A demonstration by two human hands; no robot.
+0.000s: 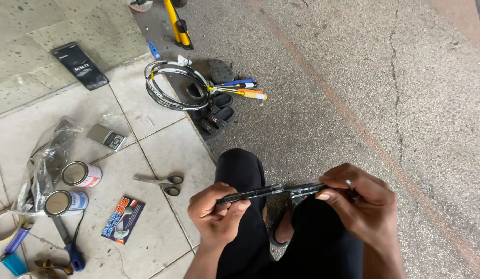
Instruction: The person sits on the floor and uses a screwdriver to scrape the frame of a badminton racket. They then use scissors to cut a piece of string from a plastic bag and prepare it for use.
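Outdoors, a dark frame piece (273, 191) is gripped by L hand (215, 209) & R hand (356, 199); scissors (160, 182), tins (81, 174) lie unused.

Black frame (271, 191) held in hands. Black trousers (245, 175) worn. Scissors (162, 182) grey-bladed, black-handled. Phone (80, 65) black. Pump (178, 23) yellow. Two tins (74, 188) white-sided, tan-lidded. Lighters (15, 250) purple and blue. Tiles (167, 150) pale beige; pavement (353, 77) grey-speckled.
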